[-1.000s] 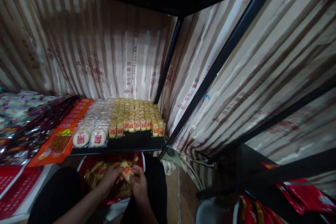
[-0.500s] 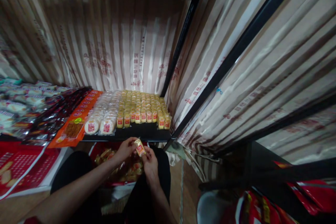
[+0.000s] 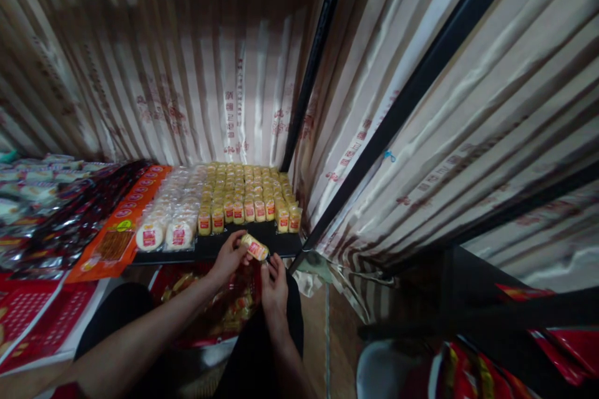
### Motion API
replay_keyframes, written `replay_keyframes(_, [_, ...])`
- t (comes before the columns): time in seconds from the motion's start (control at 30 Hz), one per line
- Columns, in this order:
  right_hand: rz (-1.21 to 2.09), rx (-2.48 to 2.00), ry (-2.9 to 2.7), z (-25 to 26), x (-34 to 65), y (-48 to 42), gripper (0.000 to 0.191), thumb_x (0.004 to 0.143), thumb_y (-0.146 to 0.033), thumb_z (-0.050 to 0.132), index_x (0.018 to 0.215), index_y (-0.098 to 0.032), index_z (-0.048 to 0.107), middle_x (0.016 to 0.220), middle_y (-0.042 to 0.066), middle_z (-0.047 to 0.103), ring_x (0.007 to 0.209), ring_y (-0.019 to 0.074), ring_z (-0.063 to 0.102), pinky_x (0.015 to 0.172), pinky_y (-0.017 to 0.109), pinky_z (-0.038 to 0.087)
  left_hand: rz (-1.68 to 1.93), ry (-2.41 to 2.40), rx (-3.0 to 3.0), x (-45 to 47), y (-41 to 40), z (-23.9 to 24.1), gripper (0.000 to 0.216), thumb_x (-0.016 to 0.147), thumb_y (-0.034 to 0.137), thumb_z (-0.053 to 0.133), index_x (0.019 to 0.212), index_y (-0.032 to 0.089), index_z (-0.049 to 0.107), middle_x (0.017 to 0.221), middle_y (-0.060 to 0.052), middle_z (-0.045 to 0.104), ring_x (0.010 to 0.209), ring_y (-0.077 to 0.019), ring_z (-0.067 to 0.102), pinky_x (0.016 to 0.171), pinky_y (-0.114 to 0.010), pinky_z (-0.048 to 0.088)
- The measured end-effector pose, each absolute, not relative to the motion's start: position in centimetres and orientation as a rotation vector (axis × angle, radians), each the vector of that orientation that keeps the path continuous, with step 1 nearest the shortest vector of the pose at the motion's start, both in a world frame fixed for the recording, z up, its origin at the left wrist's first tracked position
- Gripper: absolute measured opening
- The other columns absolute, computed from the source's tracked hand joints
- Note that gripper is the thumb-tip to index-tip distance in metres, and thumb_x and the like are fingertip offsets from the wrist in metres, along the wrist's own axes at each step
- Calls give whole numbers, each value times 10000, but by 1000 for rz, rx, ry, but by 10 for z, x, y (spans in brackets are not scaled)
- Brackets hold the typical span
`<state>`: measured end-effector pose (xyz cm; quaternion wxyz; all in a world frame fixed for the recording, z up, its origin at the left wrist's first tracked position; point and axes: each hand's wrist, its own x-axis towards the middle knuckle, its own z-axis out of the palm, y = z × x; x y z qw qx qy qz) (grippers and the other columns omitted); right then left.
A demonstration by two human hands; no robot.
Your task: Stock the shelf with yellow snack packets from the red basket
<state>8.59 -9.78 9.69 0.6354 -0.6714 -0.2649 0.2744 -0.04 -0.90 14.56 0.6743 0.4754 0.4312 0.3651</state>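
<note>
Between my hands is a small wrapped yellow cake [image 3: 255, 247] with a red-and-white label, tilted down to the right. My left hand [image 3: 230, 257] pinches its left end between thumb and fingers. At the lower right end, the fingers of my right hand [image 3: 275, 283] close on the wrapper's edge. Just beyond, rows of similar yellow wrapped cakes [image 3: 238, 212] stand on the black shelf [image 3: 234, 238]. Below my hands, a red bag [image 3: 206, 336] between my knees holds more gold-wrapped pieces [image 3: 229, 312], partly covered by my left forearm.
Left of the cakes are round white packaged biscuits [image 3: 180, 234], an orange snack packet [image 3: 110, 243], dark packets [image 3: 60, 230] and white packets [image 3: 32, 190]. A black post [image 3: 346, 181] rises at right before a curtain [image 3: 458, 106]. Red packages [image 3: 477, 374] lie lower right.
The wrapped cake has turned from nearly upright to lying slantwise, and my right hand has shifted to its lower right end. The view has swung slightly right.
</note>
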Motion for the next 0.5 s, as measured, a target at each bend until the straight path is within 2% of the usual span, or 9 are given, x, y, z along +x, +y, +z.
replay_keyframes(0.1, [804, -1381, -515, 98, 87, -94, 549, 715, -425, 562, 1168, -143, 437, 1010, 117, 639, 909, 217, 625, 810, 339, 487, 780, 926, 982, -2, -18, 144, 466, 688, 228, 582, 1126, 176, 431, 825, -12, 558, 568, -80, 571, 534, -209, 462])
replay_keyframes(0.2, [795, -1359, -476, 99, 88, -90, 481, 708, -399, 576, 1111, -153, 483, 970, 100, 659, 856, 210, 639, 776, 328, 502, 712, 906, 1004, -9, -23, 134, 433, 669, 251, 582, 1080, 178, 468, 860, -30, 584, 615, -105, 591, 551, -221, 464])
replay_keyframes(0.3, [737, -1393, -539, 101, 93, -87, 458, 728, -365, 558, 1132, -155, 503, 925, 82, 664, 814, 193, 636, 732, 304, 513, 644, 981, 1249, -18, -19, 127, 324, 671, 259, 553, 978, 155, 548, 847, -43, 599, 706, -141, 588, 601, -237, 463])
replay_keyframes(0.37, [671, -1405, -630, 105, 98, -87, 441, 734, -329, 548, 1144, -167, 521, 975, 80, 651, 837, 184, 625, 718, 282, 517, 634, 1061, 1544, -24, -14, 128, 259, 667, 254, 555, 902, 155, 599, 858, -50, 602, 756, -157, 572, 672, -259, 462])
replay_keyframes(0.43, [616, -1435, -754, 111, 103, -86, 407, 734, -287, 541, 1127, -184, 553, 1059, 78, 619, 854, 171, 613, 707, 262, 518, 622, 1056, 1819, -28, -9, 134, 293, 680, 261, 553, 953, 169, 610, 913, -49, 596, 736, -145, 552, 698, -266, 455])
replay_keyframes(0.5, [612, -1474, -900, 120, 108, -85, 380, 739, -255, 528, 1112, -198, 576, 1087, 73, 596, 813, 151, 611, 683, 250, 521, 591, 956, 1970, -27, -7, 142, 406, 709, 275, 532, 1104, 185, 551, 994, -52, 577, 689, -122, 531, 665, -257, 453])
